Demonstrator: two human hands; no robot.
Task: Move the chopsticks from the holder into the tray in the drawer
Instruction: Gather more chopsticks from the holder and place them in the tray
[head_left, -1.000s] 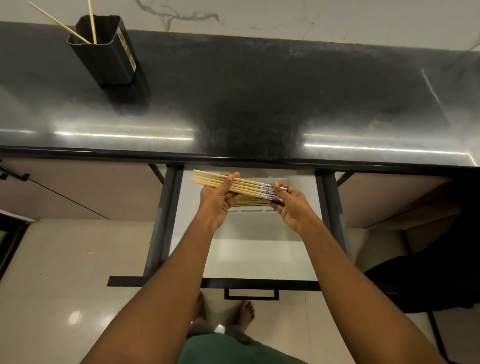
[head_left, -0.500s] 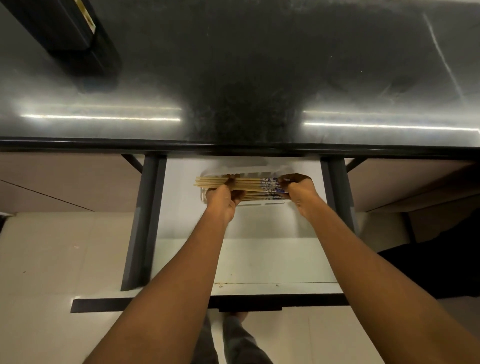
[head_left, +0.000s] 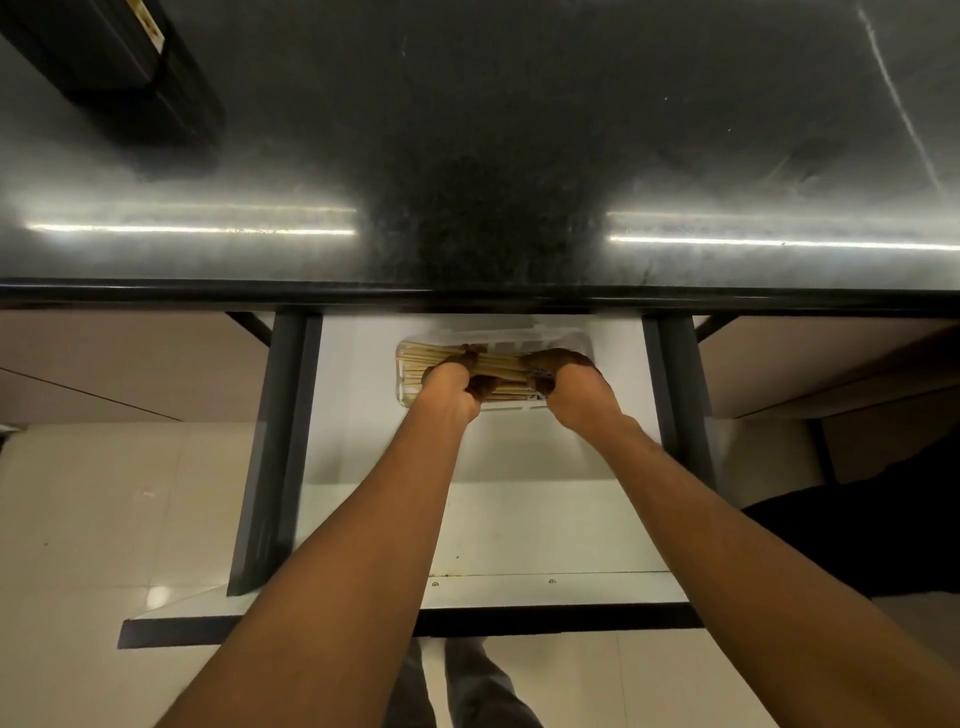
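A bundle of pale wooden chopsticks (head_left: 498, 366) lies lengthwise in the clear tray (head_left: 582, 344) at the back of the open white drawer (head_left: 545, 525). My left hand (head_left: 452, 387) grips the bundle left of its middle. My right hand (head_left: 571, 382) holds its right end, where a blue pattern shows. More chopsticks lie under the bundle in the tray. The black holder (head_left: 109, 67) stands at the top left of the counter, its top cut off by the frame.
The dark glossy counter (head_left: 493, 156) overhangs the back of the drawer and the tray's far edge. Grey drawer rails (head_left: 275, 457) run along both sides. The drawer's black front edge (head_left: 545, 621) is near my legs. Cream tiled floor lies below.
Both hands have carried the bundle from above the drawer down into the tray, under the counter's edge. The view has tilted down, and the holder's top has left the frame.
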